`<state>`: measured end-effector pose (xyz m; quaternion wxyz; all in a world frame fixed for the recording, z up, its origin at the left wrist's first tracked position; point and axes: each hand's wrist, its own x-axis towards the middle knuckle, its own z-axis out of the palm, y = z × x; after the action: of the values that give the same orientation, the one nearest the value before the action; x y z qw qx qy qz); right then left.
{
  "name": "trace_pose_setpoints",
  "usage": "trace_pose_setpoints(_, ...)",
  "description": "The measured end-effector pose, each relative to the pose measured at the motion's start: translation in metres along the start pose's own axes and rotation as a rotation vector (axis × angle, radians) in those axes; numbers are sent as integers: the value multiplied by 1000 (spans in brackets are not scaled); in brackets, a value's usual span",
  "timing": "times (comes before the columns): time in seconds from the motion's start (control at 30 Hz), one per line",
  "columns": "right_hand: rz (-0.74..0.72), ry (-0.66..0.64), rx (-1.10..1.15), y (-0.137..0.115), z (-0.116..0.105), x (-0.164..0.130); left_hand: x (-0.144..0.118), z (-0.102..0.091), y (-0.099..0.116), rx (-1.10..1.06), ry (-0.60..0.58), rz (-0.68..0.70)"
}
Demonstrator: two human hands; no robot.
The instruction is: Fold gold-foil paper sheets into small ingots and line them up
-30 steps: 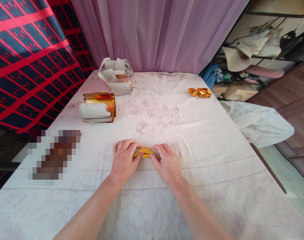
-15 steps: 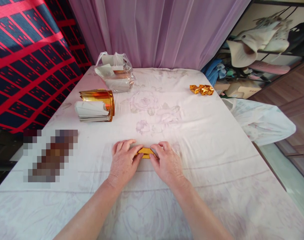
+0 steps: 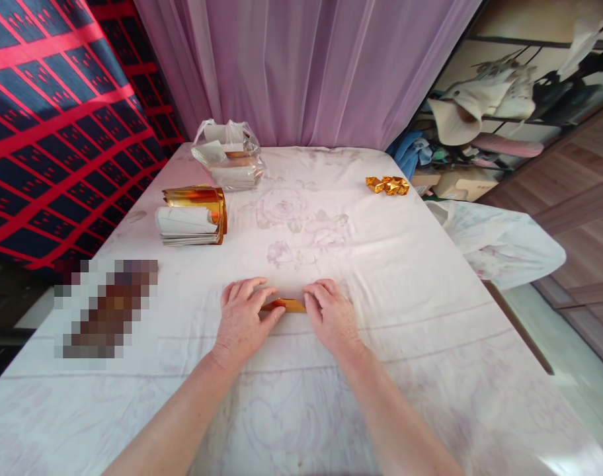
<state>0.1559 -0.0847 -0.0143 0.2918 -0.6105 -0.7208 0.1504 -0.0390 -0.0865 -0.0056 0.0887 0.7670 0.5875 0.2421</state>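
Observation:
A narrow folded strip of gold foil paper (image 3: 292, 305) lies on the tablecloth between my two hands. My left hand (image 3: 243, 316) is closed on its left end, the thumb along the near edge and the fingers behind. At the right end, my right hand (image 3: 335, 316) pinches the strip between thumb and fingertips. Parts of both ends are hidden under the fingers. Several folded gold foil pieces (image 3: 387, 186) sit in a row at the far right of the table. To the left stands a bent-over stack of gold-and-white paper sheets (image 3: 190, 220).
Behind the stack is a clear plastic bag (image 3: 228, 155) holding more paper. A blurred-out item (image 3: 110, 307) lies on the table's left side. Purple curtains (image 3: 291, 73) hang at the back. On the right are a cluttered shelf and a white bag (image 3: 510, 241).
The gold strip looks narrower now, with its upper flap no longer showing flat. My right hand has shifted slightly at its end. The camera view has turned a little to the right.

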Motion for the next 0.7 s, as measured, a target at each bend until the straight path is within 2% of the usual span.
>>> trace_pose_setpoints(0.1,-21,89,125,6,-1,1,0,-3,-1,-39,-10,5)
trace_pose_setpoints(0.17,-9,122,171,9,-2,2,1,-7,-3,-83,-59,49)
trace_pose_setpoints(0.27,29,126,186,14,-4,3,2,-14,-9,-142,-143,120)
trace_pose_setpoints(0.33,33,118,192,15,-5,4,3,-17,-13,-156,-156,137)
trace_pose_setpoints(0.7,-58,26,218,17,-11,4,4,-9,-19,-132,5,253)
